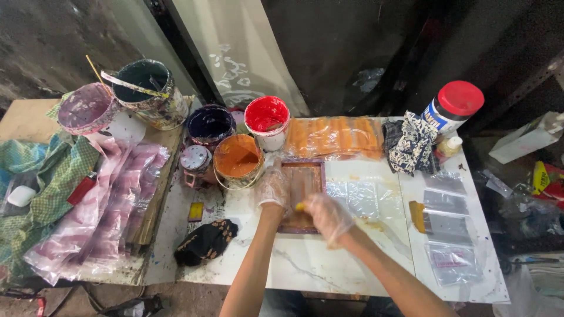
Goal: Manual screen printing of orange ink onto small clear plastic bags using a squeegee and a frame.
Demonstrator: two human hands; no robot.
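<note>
Now the person is working with both gloved hands over a small screen-printing frame (302, 194), which is lying flat near the middle of the white table (305, 264), with its long axis running from near to far. The left hand (273, 188) is resting on the left edge of the frame, fingers spread and pressing down, not closed around anything. The right hand (328, 217) is sitting at the near end of the frame, closed on a small squeegee (300, 206) of which only a yellow tip is showing (the rest is hidden by the glove). So the frame is stretching away from the right hand's grip toward the far side, and the right hand is the nearer one to the near end.

Just far-left of the frame, an orange paint bucket (237, 159) is standing, with a red paint bucket (267, 120) beyond it. At the far right, a white jar with a red lid (453, 107) and a blue label is standing. Clear plastic pouches (447, 232) are lying in a column along the right side.
</note>
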